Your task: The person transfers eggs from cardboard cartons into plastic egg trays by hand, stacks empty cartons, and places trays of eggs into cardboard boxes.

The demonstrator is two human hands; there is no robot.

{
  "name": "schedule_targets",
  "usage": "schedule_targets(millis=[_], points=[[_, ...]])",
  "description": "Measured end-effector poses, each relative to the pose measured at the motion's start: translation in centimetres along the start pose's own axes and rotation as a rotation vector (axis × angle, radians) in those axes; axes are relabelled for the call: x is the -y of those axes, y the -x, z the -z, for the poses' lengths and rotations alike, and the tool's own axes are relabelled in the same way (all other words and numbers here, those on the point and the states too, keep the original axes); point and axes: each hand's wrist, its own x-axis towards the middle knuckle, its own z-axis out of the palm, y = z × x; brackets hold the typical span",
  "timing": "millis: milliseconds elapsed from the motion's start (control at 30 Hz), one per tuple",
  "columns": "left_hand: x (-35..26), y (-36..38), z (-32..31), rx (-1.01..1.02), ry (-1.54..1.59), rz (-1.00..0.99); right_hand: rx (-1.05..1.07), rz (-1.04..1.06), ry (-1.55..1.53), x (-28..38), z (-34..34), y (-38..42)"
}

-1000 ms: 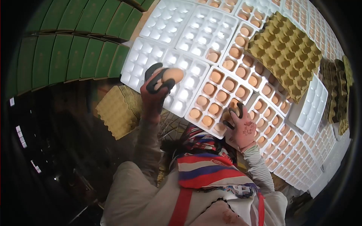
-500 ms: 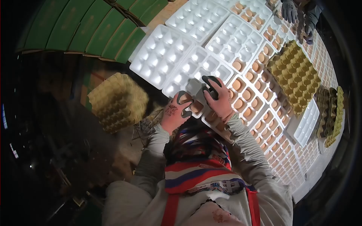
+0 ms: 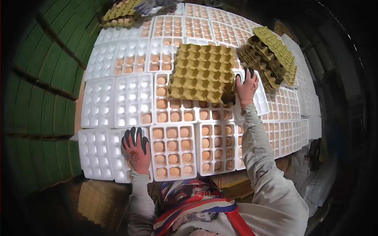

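My left hand, in a pink glove with dark fingertips, lies with spread fingers over a white foam egg tray at the near edge. Just right of it is a foam tray of brown eggs. My right hand reaches farther out, its fingers extended at the right edge of a yellow-brown pulp egg tray. Under that hand and beside it shows a white foam piece. The pulp tray lies across foam trays with eggs, hiding part of them.
More pulp trays are stacked beyond my right hand. Green boxes line the left side. At the far left corner, another person's gloved hand is near pulp trays with eggs. A pulp tray stack sits low at left.
The view has turned toward the right. My hands, close together over a near foam tray before, are now apart: the right has gone out to the pulp tray, the left has spread its fingers.
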Motion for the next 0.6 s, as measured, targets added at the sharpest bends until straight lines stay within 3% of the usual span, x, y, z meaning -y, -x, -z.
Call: schedule_targets(millis=[67, 133, 167, 267, 300, 400, 433, 567, 600], points=[[-4.2, -5.9, -1.8, -0.038, 0.153, -0.011, -0.155, -0.009, 0.218, -4.4, 0.9, -3.9], [-7.0, -11.7, -4.7, -0.070, 0.339, 0.037, -0.280, -0.097, 0.247, -8.8, 3.7, -8.1], [-7.7, -14.4, -6.3, -0.060, 0.286, 0.024, -0.322, -0.168, 0.304, -11.3, 5.0, -10.3], [-9.2, -19.7, -9.7, 0.240, 0.122, 0.249, -0.303, -0.315, 0.334, -18.3, 8.3, -15.7], [-8.6, -20.5, -11.4, 0.264, 0.161, 0.238, -0.269, -0.352, 0.317, -20.0, 9.0, -17.0], [-7.1, -20.7, -13.7, 0.247, 0.146, 0.184, 0.145, 0.007, 0.434, -20.9, 9.0, -18.4], [-6.3, -20.5, -14.4, 0.215, 0.194, 0.193, 0.177, 0.110, 0.560, -20.3, 8.9, -18.4], [-5.5, -21.0, -14.1, 0.151, 0.374, 0.298, 0.053, 0.181, 0.362, -21.8, 10.4, -20.7], [-4.7, -21.3, -14.2, 0.149, 0.547, 0.348, 0.011, 0.236, 0.396, -22.4, 11.4, -21.6]])
